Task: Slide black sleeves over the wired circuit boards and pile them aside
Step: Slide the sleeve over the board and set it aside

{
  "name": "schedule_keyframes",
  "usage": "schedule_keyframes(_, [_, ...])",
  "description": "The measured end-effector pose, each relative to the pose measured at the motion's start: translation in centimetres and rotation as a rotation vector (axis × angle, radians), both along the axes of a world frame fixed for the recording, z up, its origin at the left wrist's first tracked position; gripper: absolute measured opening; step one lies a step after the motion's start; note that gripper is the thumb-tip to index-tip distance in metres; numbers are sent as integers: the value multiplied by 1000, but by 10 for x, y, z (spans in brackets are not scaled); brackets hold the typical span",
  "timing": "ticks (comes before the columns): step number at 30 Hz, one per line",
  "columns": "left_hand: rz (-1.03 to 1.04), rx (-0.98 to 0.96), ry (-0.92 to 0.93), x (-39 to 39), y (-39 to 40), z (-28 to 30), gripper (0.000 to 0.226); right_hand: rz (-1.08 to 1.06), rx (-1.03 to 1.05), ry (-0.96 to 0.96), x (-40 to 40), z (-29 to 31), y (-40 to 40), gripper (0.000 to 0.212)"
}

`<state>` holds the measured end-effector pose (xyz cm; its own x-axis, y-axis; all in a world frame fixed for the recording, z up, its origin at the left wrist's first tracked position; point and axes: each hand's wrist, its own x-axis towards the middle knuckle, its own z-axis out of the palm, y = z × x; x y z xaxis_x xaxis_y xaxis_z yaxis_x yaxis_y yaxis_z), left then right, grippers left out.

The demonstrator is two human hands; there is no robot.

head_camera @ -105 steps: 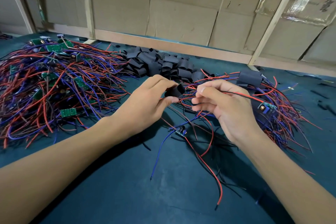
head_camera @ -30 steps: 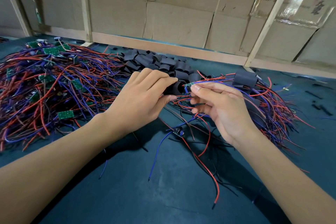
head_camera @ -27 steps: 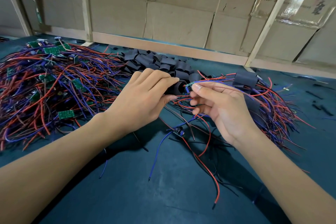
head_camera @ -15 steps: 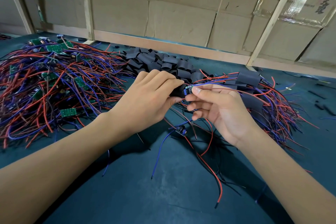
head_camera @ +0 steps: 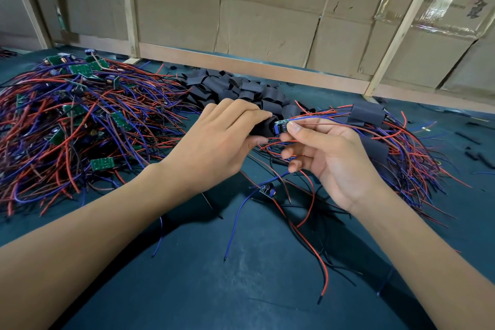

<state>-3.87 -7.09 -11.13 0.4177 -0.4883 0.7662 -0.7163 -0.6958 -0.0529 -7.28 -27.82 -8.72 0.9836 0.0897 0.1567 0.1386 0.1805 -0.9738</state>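
Cloth of a dark teal colour covers the table [head_camera: 187, 289], and behind it stands a wall of flattened cardboard [head_camera: 267, 24] framed by pale wooden battens. To the left lies a tangled heap of bare boards [head_camera: 80, 120] — green, with thin red and blue wires; at the back, a pile of loose sleeves [head_camera: 235, 88] (matt black, flattened tubes); to the right, the sleeved boards [head_camera: 375, 128]. The left hand [head_camera: 214, 144] pinches a black sleeve [head_camera: 263, 126] between thumb and curled fingers. The right hand [head_camera: 329, 158] pinches a small circuit board [head_camera: 281, 124] at the sleeve's mouth — its other fingers loosely curled.
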Motion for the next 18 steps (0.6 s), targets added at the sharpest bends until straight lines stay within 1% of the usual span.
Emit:
schedule_keyframes(4, [27, 45, -25, 0, 0, 0, 36, -14, -35, -1, 1, -5, 2, 16])
schedule_keyframes(6, [38, 62, -45, -1, -1, 0, 35, -35, -72, 4, 1, -7, 2, 17])
schedule_keyframes(10, [26, 65, -44, -3, -3, 2, 34, -64, -111, 3, 3, -8, 2, 5])
schedule_keyframes(13, [27, 68, -2, -4, -4, 3, 32, -62, -105, 3, 3, -9, 2, 6])
schedule_keyframes(16, [22, 70, 42, -4, -4, 4, 32, -43, -66, -17, 2, -9, 1, 11])
schedule_keyframes(18, [34, 66, 50, -4, -2, 5, 33, -39, -27, -43, 3, -7, 0, 8])
